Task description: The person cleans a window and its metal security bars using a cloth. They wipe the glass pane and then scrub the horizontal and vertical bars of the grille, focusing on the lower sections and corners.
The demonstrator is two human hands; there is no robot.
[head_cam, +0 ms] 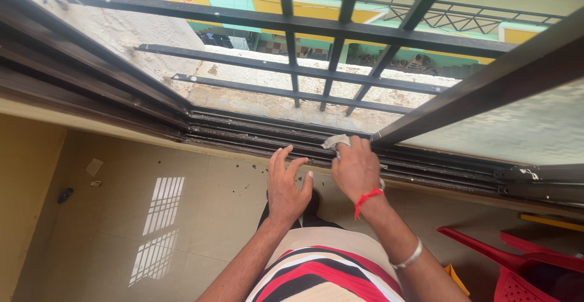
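Up close, your right hand (356,169) has its grip closed on a pale cloth (336,142), fingers curled over it so that only a crumpled end shows past the fingertips. The cloth is pressed into the dark track (243,136) at the bottom of the window, just below the grille (340,46). A red thread and a metal bangle sit on that wrist and forearm. Your left hand (286,186) holds nothing: its grip is open, fingers spread and slightly bent, the tips resting at the inner edge of the track, just beside the right hand. Below lies the tiled floor (176,211), and a red chair (523,265) stands at your right.
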